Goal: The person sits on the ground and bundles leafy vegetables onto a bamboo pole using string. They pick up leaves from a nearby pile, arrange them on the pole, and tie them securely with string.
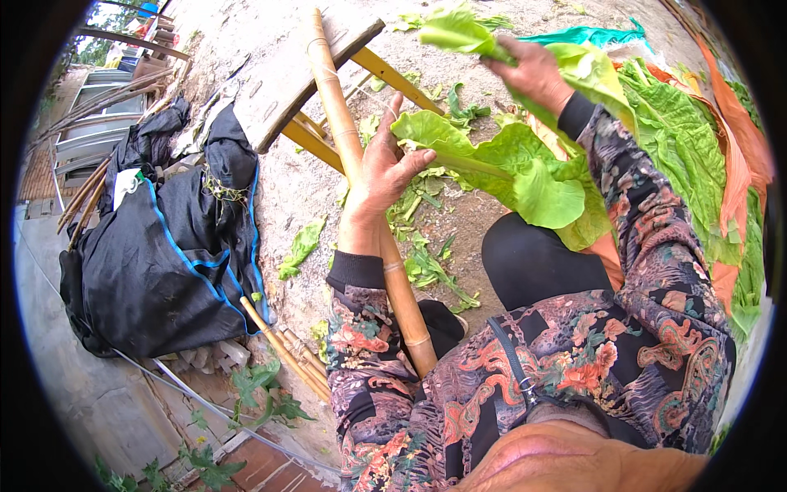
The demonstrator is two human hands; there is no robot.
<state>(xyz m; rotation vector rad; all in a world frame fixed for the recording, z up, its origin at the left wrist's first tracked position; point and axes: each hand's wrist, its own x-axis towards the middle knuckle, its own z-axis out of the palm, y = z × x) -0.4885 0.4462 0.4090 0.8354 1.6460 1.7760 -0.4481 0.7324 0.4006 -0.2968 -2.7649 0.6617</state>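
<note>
My left hand [384, 163] is beside a bamboo pole [344, 123], with the stem end of a large green leaf [486, 160] between its thumb and fingers. String runs near its fingertips. The pole leans from a wooden bench [283, 80] down to my lap. Up and to the right, my right hand [532, 71] is closed around the stalk of another leaf [458, 31], a little blurred. A large heap of broad green leaves [670, 135] lies on orange cloth [735, 178] at the right.
Leaf scraps [424, 264] litter the ground around my feet. The bench has yellow legs [393, 77]. At the left, a black fabric cover [166, 264] with blue edging drapes over something hidden. Thin bamboo canes [289, 350] lie below it. A teal sheet [590, 35] is at the upper right.
</note>
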